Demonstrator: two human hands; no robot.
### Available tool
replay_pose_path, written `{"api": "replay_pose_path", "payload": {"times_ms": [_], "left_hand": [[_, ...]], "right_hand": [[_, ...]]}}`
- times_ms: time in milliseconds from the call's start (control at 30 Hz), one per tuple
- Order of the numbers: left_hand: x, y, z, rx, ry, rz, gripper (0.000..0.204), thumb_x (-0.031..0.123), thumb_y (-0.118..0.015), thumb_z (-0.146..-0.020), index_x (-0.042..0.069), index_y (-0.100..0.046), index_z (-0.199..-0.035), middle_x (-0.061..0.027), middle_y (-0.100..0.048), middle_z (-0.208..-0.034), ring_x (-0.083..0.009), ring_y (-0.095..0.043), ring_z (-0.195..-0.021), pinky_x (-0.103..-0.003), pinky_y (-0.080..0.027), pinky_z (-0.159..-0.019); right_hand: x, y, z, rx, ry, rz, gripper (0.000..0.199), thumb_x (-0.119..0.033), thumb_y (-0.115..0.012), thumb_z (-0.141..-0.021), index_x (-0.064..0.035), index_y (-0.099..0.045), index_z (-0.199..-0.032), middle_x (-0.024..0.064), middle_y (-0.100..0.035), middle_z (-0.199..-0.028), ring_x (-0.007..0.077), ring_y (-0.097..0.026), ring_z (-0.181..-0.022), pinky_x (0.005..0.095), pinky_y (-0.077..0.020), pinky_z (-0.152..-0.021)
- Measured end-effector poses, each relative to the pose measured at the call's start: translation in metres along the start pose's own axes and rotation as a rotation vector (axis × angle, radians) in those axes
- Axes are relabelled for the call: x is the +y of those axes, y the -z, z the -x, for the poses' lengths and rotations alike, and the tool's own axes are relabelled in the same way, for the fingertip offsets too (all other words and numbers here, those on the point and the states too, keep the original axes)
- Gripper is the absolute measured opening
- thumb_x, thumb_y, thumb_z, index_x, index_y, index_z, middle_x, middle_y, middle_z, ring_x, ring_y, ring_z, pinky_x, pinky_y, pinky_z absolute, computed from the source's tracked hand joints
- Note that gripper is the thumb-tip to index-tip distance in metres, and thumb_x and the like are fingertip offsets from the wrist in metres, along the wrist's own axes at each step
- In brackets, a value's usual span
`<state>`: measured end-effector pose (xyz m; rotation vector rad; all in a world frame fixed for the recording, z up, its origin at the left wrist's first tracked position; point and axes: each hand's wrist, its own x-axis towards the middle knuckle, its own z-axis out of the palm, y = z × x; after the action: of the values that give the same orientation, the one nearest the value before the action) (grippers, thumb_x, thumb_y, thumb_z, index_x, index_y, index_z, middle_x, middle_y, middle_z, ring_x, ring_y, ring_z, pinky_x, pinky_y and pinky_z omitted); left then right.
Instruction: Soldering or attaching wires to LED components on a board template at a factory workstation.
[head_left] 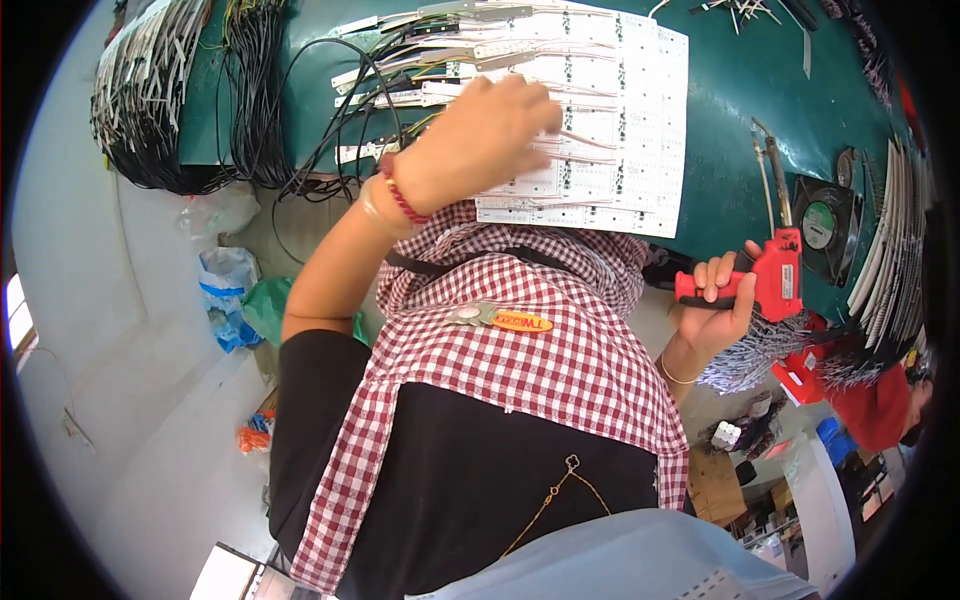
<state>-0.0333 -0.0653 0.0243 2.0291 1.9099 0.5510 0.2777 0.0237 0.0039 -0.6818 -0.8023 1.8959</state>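
Note:
My right hand is closed round the handle of a red soldering gun, its long metal tip and thin feed tube pointing up, away from me. The tip stands to the right of the boards, apart from them. Over a panel of white circuit boards hangs my left hand, back upward, with fingers bent down and closed. Whatever its fingertips hold is hidden beneath the hand. Thin pale wires run across the boards to small white strips with black cables on the left.
The green bench carries bundles of black cables and wired strips at the left. A round black fan and a row of pale sleeved wires lie on the right. Plastic bags sit below the bench.

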Motion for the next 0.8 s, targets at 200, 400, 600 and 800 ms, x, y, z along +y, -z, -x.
{"api": "replay_pose_path", "payload": {"times_ms": [200,400,600,800], "left_hand": [[-0.011,0.001,-0.024,-0.103,-0.060,-0.176,0.026,0.015,-0.067,-0.072,0.007,-0.054,-0.093,-0.0075,-0.055,-0.090,-0.0255,-0.056,-0.089,-0.036,-0.043,-0.074],[-0.032,0.046,-0.123,0.113,-0.311,-0.166,0.016,0.014,-0.050,-0.085,-0.001,-0.056,-0.087,-0.0189,-0.058,-0.072,-0.0336,-0.059,-0.070,-0.041,-0.046,-0.062],[-0.063,0.025,-0.194,0.024,-0.151,-0.426,0.018,0.014,-0.053,-0.076,0.000,-0.063,-0.070,-0.0225,-0.062,-0.072,-0.0384,-0.061,-0.068,-0.045,-0.048,-0.064],[0.001,0.025,-0.098,-0.595,-0.128,0.079,0.018,0.020,-0.062,-0.078,0.003,-0.060,-0.072,-0.0133,-0.060,-0.068,-0.0266,-0.060,-0.064,-0.037,-0.047,-0.060]], "right_hand": [[-0.011,0.011,0.001,0.022,0.048,0.014,0.035,-0.021,-0.043,-0.096,-0.0009,-0.039,-0.124,0.0046,-0.043,-0.073,0.0096,-0.039,-0.059,0.0263,-0.0346,-0.060],[-0.011,0.015,-0.002,0.067,0.075,-0.010,0.034,-0.019,-0.044,-0.095,-0.0004,-0.040,-0.124,0.0050,-0.043,-0.074,0.0099,-0.039,-0.059,0.0264,-0.0345,-0.060],[-0.018,0.013,0.001,0.032,0.087,0.034,0.035,-0.021,-0.045,-0.095,-0.0018,-0.039,-0.123,0.0050,-0.045,-0.072,0.0103,-0.040,-0.055,0.0281,-0.0374,-0.058],[-0.012,0.023,0.011,0.078,0.066,0.062,0.035,-0.021,-0.044,-0.095,-0.0011,-0.039,-0.123,0.0050,-0.044,-0.071,0.0105,-0.040,-0.055,0.0284,-0.0373,-0.058]]}}
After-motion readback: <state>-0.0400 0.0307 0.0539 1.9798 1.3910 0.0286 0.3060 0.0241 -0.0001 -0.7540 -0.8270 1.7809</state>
